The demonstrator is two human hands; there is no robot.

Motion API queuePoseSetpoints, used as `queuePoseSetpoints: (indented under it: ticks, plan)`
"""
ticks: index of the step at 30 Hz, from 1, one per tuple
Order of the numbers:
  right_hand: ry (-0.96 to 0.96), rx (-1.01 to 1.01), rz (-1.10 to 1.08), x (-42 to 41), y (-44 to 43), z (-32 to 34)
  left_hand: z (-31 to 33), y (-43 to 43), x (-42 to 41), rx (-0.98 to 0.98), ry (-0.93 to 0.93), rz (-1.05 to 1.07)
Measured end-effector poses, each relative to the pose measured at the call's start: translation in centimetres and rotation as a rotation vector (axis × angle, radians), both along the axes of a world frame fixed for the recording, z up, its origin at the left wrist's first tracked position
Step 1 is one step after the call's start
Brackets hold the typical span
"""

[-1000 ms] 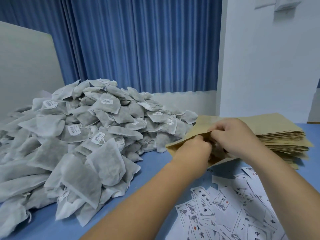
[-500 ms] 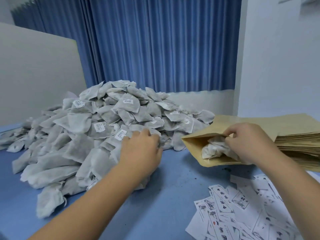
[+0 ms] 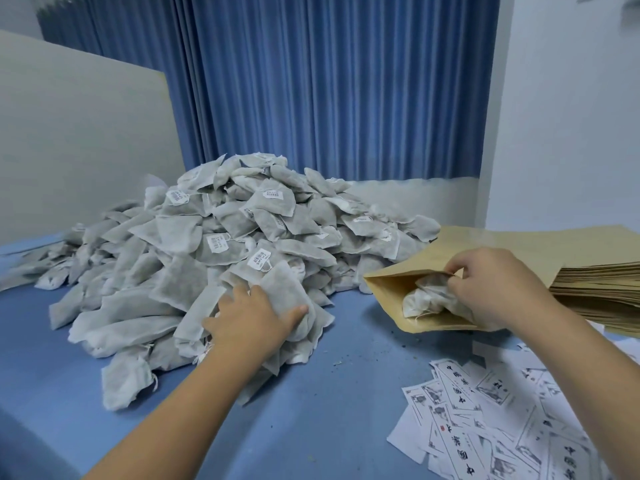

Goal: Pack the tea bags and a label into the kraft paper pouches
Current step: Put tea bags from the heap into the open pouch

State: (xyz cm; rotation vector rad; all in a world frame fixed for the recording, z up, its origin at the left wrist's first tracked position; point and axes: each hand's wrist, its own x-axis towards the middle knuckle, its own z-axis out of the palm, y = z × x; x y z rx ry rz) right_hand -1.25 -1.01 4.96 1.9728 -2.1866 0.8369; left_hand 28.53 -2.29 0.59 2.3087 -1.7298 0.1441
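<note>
On the blue table (image 3: 346, 393), the left hand (image 3: 251, 320) grips a white mesh tea bag (image 3: 282, 289) at the near edge of the big heap of tea bags (image 3: 221, 237). To the right, the right hand (image 3: 495, 285) holds a tan kraft paper pouch (image 3: 388, 289) open by its mouth, with crumpled bags (image 3: 427, 299) inside.

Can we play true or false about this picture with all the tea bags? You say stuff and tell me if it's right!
1. The left hand grips a tea bag at the front of the big pile. True.
2. The open kraft paper pouch is empty. False: crumpled tea bags show inside its mouth.
3. The right hand holds the pouch at its mouth. True.
4. The printed labels lie on top of the pile. False: they are scattered on the blue table, under the right arm.
5. The curtain is red. False: it is blue.
</note>
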Motion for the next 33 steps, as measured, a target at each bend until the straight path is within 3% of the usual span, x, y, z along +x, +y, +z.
queuePoseSetpoints:
  ticks: [7,14,20,23,25,29,31,33]
  plan:
    - [-0.002,0.002,0.009,-0.3,-0.2,-0.1,-0.4,-1.3,-0.4,-0.102,0.013,-0.059]
    - [-0.025,-0.002,0.021,-0.9,-0.4,0.2,-0.2,-0.5,-1.3,-0.348,0.153,-0.445]
    - [-0.056,-0.006,0.041,-1.2,-0.4,0.4,0.4,0.3,-3.2,-0.532,0.584,-0.679]
    - [-0.076,-0.005,0.054,-1.6,-0.3,0.5,0.2,1.2,-5.0,-0.577,0.63,-0.858]
    - [-0.078,-0.001,0.059,-1.8,-0.2,0.6,0.2,1.6,-6.1,-0.64,0.7,-0.9]
    - [-0.094,-0.012,0.066,-2.2,-0.2,0.8,0.4,2.0,-7.5,-0.658,1.036,-0.912]
    - [-0.102,-0.019,0.065,-2.4,-0.2,0.9,0.2,1.7,-7.7,-0.605,1.084,-0.91]
    - [-0.103,-0.02,0.066,-2.5,-0.2,0.8,-0.3,1.4,-7.6,-0.544,1.0,-0.902]
